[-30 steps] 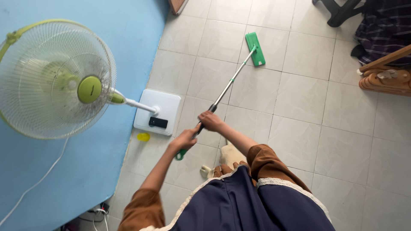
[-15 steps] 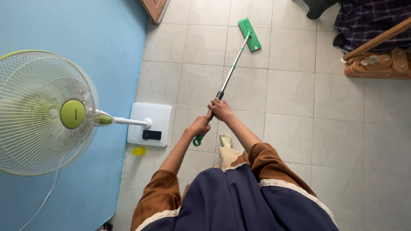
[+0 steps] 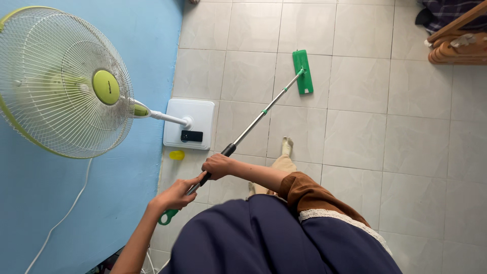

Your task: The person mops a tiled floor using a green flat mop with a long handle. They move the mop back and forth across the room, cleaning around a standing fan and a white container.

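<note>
Both of my hands grip a long mop handle (image 3: 256, 122) that runs diagonally up to a flat green mop head (image 3: 302, 71) lying on the pale tiled floor (image 3: 385, 147). My right hand (image 3: 218, 166) is closed around the black grip section. My left hand (image 3: 175, 195) holds the handle lower down, just above its green hook end (image 3: 165, 218). My foot in a pale sock (image 3: 285, 152) stands on the tiles under the handle.
A standing fan with a white cage (image 3: 66, 83) and a square white base (image 3: 190, 123) stands by the blue wall (image 3: 56, 203). A small yellow object (image 3: 177, 155) lies beside the base. Wooden furniture (image 3: 456, 45) sits at the top right. A white cord (image 3: 61, 220) hangs along the wall.
The mop head has been pulled back toward me and my hands have drawn down and left along with the handle. The view has shifted, and one foot has stepped forward.
</note>
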